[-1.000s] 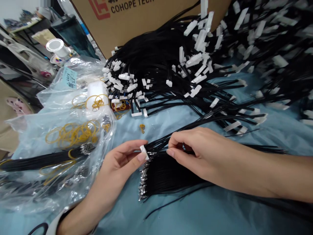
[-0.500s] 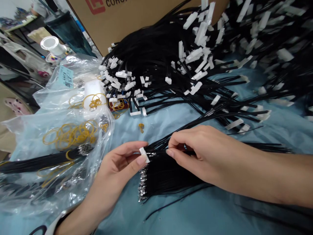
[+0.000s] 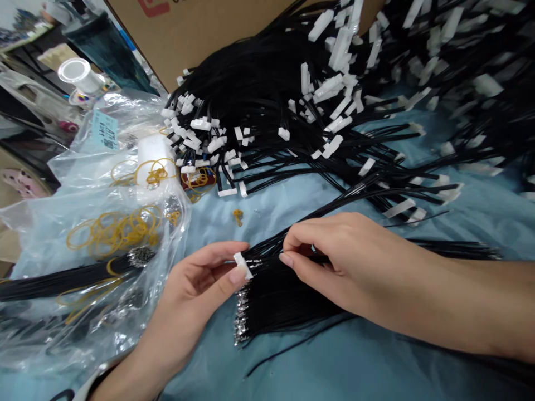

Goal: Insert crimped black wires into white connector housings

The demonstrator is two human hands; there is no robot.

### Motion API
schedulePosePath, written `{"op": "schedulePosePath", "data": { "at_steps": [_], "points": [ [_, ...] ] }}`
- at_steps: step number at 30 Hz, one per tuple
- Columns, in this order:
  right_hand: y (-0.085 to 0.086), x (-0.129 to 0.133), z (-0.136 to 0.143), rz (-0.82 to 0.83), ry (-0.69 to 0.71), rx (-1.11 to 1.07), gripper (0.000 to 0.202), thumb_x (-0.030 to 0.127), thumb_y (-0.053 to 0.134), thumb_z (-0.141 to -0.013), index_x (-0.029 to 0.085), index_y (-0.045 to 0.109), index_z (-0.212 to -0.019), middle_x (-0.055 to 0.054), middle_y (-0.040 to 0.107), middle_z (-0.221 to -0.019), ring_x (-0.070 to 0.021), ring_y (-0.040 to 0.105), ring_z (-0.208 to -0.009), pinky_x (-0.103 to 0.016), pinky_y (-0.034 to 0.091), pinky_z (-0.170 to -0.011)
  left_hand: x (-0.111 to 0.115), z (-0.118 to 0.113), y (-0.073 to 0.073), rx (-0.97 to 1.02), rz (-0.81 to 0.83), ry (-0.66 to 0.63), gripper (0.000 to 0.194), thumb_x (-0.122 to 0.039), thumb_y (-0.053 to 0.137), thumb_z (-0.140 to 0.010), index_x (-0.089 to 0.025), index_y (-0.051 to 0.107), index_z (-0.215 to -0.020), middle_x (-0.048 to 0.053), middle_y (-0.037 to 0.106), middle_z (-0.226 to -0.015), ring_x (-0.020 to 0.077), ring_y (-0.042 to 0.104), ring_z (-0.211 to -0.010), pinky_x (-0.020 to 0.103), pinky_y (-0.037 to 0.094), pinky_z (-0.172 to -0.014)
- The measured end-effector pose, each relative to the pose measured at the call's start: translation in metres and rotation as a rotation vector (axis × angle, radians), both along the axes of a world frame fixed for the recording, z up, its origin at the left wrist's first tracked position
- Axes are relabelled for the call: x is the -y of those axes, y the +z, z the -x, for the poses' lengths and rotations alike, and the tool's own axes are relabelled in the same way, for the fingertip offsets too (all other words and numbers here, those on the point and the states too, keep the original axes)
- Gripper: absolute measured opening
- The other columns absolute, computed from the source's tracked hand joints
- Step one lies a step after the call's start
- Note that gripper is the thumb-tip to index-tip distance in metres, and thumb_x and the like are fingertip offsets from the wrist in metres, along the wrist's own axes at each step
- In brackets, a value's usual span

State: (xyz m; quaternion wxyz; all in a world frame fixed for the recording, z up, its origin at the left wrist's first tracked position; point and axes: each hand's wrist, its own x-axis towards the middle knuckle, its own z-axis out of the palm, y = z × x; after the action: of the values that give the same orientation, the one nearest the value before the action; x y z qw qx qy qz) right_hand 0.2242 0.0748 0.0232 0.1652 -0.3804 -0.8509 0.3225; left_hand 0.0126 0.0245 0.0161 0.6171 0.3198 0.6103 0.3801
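Observation:
Between thumb and fingers, my left hand (image 3: 203,287) holds a small white connector (image 3: 243,265), with a few metal-tipped wire ends at its right side. My right hand (image 3: 338,259) is closed in a pinch on thin black wire just right of the connector; how many wires it grips cannot be made out. Below both hands lies a flat bundle of black wires (image 3: 288,303), its silvery terminals lined up along the left end. Other black wires run from behind the fingers toward the upper right.
Black cables with white connectors (image 3: 251,83) are heaped behind the hands, before a cardboard box (image 3: 200,33). At left, a clear plastic bag (image 3: 167,245) lies with yellow rubber bands (image 3: 121,228), a white block (image 3: 154,159) and more wires. A white spool (image 3: 81,75) stands beyond.
The view has shifted slightly, so the background sits a little further left and higher. Both hands keep their holds, with hardly any movement between them.

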Motion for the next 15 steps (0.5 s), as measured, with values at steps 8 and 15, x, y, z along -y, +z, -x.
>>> {"op": "schedulePosePath", "data": {
  "at_steps": [8, 15],
  "points": [
    [0.0007, -0.0016, 0.0009, 0.011, -0.017, 0.021, 0.022, 0.024, 0.045, -0.09, 0.019, 0.058, -0.073, 0.004, 0.053, -0.059, -0.0081, 0.04, -0.049, -0.026, 0.025, -0.047, 0.0004, 0.0009, -0.0007, -0.009, -0.007, -0.015, 0.02, -0.029, 0.081, -0.068, -0.032, 0.075, -0.087, -0.009, 0.077, -0.076, 0.0055, 0.069, -0.071, 0.003, 0.053, -0.062],
    [0.0034, -0.002, 0.0021, 0.018, -0.021, 0.018, 0.022, 0.021, 0.047, -0.089, 0.018, 0.058, -0.071, 0.004, 0.051, -0.058, -0.0077, 0.038, -0.048, -0.026, 0.025, -0.047, 0.0001, 0.0011, -0.0015, -0.022, -0.017, -0.026, 0.02, -0.027, 0.079, -0.07, -0.031, 0.074, -0.089, -0.008, 0.077, -0.079, 0.0061, 0.068, -0.072, 0.005, 0.054, -0.064]
  ]
}}
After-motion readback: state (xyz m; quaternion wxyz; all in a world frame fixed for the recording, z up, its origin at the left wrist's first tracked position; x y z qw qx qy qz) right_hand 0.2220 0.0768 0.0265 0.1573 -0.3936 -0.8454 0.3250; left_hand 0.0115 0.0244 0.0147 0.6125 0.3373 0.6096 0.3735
